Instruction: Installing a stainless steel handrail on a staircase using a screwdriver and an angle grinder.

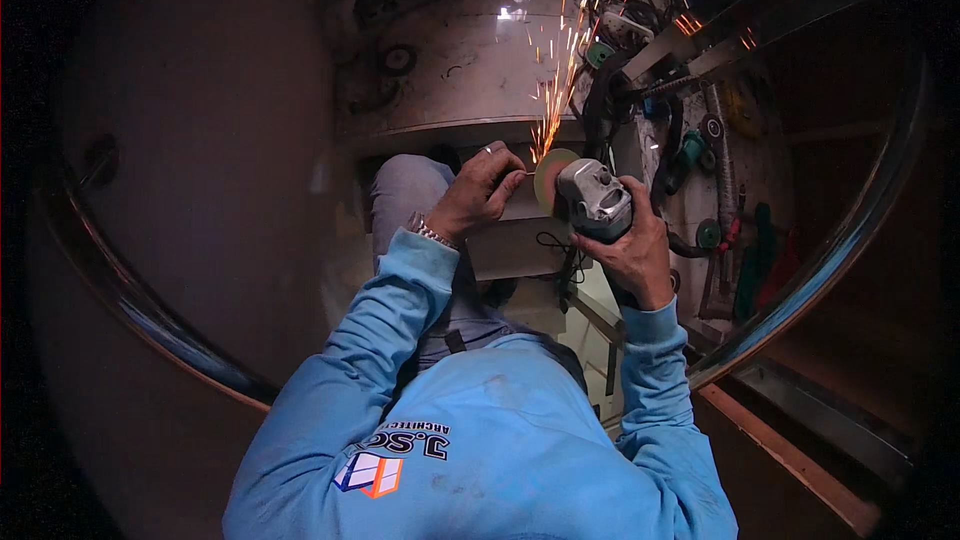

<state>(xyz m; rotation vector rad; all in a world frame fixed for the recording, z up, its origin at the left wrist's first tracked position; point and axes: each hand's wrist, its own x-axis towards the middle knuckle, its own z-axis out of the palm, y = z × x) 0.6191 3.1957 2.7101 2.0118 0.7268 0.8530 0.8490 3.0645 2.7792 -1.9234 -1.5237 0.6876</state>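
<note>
My right hand grips an angle grinder with a grey metal head. Its thin disc faces left. Between the fingertips of my left hand is a thin rod, pinched so that its tip meets the disc's edge. Orange sparks fly up and away from the contact point. Most of the rod is hidden by my fingers, so its full length cannot be seen. The grinder's rear body is covered by my right hand.
Beyond my knees lies a dusty pale surface with a dark round disc on it. At right are tangled cables and hoses, a green power tool and a green disc. Curved shiny rails flank both sides.
</note>
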